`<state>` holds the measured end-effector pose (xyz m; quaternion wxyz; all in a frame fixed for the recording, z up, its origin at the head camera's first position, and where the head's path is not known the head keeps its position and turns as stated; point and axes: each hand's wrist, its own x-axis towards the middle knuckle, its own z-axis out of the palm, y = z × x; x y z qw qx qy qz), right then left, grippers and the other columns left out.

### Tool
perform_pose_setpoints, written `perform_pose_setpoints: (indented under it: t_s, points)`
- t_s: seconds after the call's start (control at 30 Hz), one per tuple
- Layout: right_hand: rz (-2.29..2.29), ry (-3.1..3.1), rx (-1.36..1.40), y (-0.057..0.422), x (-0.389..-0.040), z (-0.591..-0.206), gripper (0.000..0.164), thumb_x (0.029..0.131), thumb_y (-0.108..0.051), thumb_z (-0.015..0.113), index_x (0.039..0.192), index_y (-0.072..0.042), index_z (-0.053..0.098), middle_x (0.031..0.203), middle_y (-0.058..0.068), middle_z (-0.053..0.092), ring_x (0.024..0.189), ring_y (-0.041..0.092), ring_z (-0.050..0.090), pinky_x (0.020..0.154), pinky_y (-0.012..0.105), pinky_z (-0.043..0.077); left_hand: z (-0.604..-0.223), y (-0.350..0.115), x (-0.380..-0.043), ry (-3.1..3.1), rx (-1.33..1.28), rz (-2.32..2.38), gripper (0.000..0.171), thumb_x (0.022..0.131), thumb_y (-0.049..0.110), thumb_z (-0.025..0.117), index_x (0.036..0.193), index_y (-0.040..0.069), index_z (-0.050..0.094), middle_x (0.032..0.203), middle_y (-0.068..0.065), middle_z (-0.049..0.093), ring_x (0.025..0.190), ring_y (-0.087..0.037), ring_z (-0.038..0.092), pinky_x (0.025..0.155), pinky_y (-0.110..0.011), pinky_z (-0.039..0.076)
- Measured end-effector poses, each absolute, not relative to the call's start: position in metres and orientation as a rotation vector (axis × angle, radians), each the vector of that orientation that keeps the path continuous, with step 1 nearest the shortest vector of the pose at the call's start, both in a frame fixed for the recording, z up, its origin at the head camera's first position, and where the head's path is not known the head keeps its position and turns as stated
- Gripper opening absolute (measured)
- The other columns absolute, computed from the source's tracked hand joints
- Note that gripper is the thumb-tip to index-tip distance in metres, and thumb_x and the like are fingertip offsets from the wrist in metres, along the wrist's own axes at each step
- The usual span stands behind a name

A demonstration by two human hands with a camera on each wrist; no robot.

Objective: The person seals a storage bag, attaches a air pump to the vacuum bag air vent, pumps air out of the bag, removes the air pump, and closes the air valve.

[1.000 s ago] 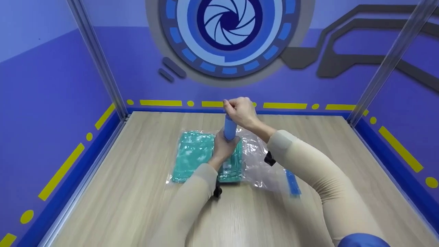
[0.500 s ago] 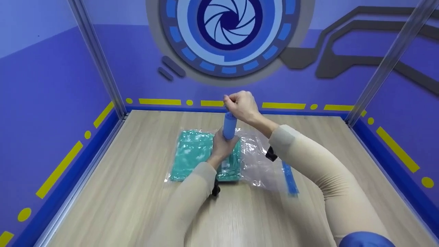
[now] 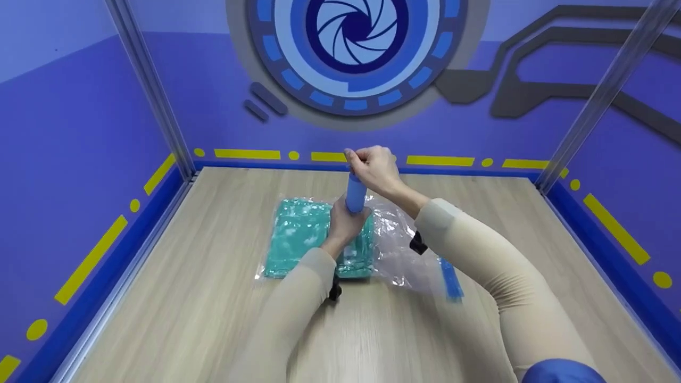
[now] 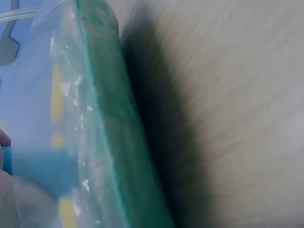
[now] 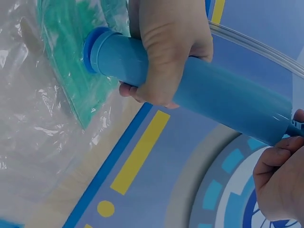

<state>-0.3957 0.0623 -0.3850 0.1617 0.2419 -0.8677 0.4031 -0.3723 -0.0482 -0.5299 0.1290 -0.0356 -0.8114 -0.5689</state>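
Observation:
A blue hand pump stands upright over a clear plastic vacuum bag with folded green fabric inside. My left hand grips the lower part of the pump's barrel, fingers wrapped round it. At the top, my right hand holds the pump's handle, which is mostly hidden by the fingers. The right wrist view shows the barrel and its round base against the bag. The bag's green side fills much of the left wrist view.
The bag lies on a wood-grain table. A blue strip runs along the bag's right end. Blue printed walls enclose the table at the back and both sides, with metal posts at the corners.
My right hand rose with the pump's handle half a second ago, and is now lower, close to the barrel's top. My left hand keeps its grip on the barrel.

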Motion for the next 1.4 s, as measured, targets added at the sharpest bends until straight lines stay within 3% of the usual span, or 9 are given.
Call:
perform_pose_setpoints:
  t_s: [0.23,0.4,0.47,0.77,0.97,1.13,1.27,1.33,1.4]
  points:
    - [1.222,-2.489,0.615,0.072,-0.396,-0.404,0.051,0.092,-0.064,0.087,0.094,-0.016,0.07,0.073,-0.004,0.057,0.066,0.014,0.052,0.06,0.029,0.04,-0.53,-0.049,-0.374,-2.363,-0.093,-1.644,0.039,0.094,0.017,0.078,0.131,0.008,0.071,0.117,-0.013,0.08,0.101,-0.023,0.067,0.103,-0.05,0.06]
    - [1.239,-2.551,0.593,0.078,-0.394,-0.417,0.062,0.084,-0.068,0.091,0.112,-0.016,0.075,0.094,0.001,0.075,0.085,0.019,0.068,0.073,0.034,0.057,-0.532,-0.048,-0.375,-2.328,-0.107,-1.613,0.042,0.091,0.016,0.079,0.131,0.007,0.073,0.121,-0.015,0.082,0.104,-0.026,0.071,0.105,-0.053,0.06]
    - [1.249,-2.559,0.579,0.08,-0.394,-0.42,0.063,0.083,-0.066,0.093,0.116,-0.015,0.078,0.1,0.004,0.08,0.09,0.02,0.074,0.077,0.037,0.063,-0.539,-0.047,-0.38,-2.29,-0.121,-1.614,0.04,0.089,0.017,0.079,0.128,0.008,0.074,0.115,-0.013,0.083,0.098,-0.025,0.07,0.098,-0.051,0.061]
    - [1.182,-2.591,0.565,0.076,-0.39,-0.446,0.043,0.08,-0.042,0.097,0.102,-0.008,0.081,0.094,0.009,0.084,0.085,0.024,0.078,0.079,0.043,0.066,-0.58,-0.049,-0.41,-2.273,-0.055,-1.595,0.04,0.083,0.033,0.088,0.114,0.011,0.078,0.101,-0.006,0.084,0.088,-0.016,0.073,0.084,-0.04,0.063]
    - [1.211,-2.52,0.559,0.067,-0.392,-0.452,0.041,0.078,-0.034,0.096,0.101,-0.004,0.081,0.094,0.014,0.084,0.085,0.03,0.079,0.081,0.049,0.066,-0.569,-0.06,-0.41,-2.355,-0.077,-1.532,0.039,0.084,0.034,0.087,0.112,0.01,0.077,0.101,-0.007,0.084,0.088,-0.018,0.074,0.084,-0.041,0.063]
    - [1.231,-2.525,0.549,0.065,-0.394,-0.451,0.042,0.079,-0.034,0.096,0.101,-0.003,0.081,0.095,0.015,0.085,0.085,0.03,0.08,0.082,0.049,0.068,-0.526,-0.079,-0.381,-2.594,-0.206,-1.356,0.053,0.083,0.037,0.088,0.123,0.005,0.074,0.115,-0.015,0.084,0.104,-0.031,0.08,0.099,-0.052,0.065]
    - [1.236,-2.526,0.543,0.068,-0.394,-0.453,0.041,0.08,-0.033,0.096,0.103,-0.003,0.082,0.098,0.015,0.086,0.089,0.032,0.081,0.085,0.05,0.068,-0.514,-0.093,-0.369,-2.817,-0.316,-1.096,0.069,0.085,0.048,0.089,0.138,0.009,0.069,0.131,-0.013,0.081,0.12,-0.032,0.078,0.111,-0.052,0.062]
    - [1.247,-2.53,0.548,0.069,-0.394,-0.454,0.041,0.081,-0.032,0.096,0.105,-0.003,0.082,0.1,0.015,0.086,0.092,0.032,0.082,0.087,0.05,0.069,-0.516,-0.098,-0.366,-2.914,-0.341,-0.94,0.085,0.086,0.057,0.09,0.153,0.013,0.062,0.148,-0.011,0.075,0.138,-0.033,0.07,0.124,-0.053,0.053]
    - [1.261,-2.541,0.549,0.071,-0.393,-0.455,0.04,0.081,-0.031,0.096,0.107,-0.003,0.082,0.102,0.015,0.087,0.095,0.033,0.084,0.089,0.05,0.069,-0.521,-0.102,-0.363,-3.0,-0.352,-0.784,0.104,0.086,0.069,0.087,0.168,0.018,0.049,0.167,-0.013,0.06,0.158,-0.038,0.054,0.135,-0.059,0.04]
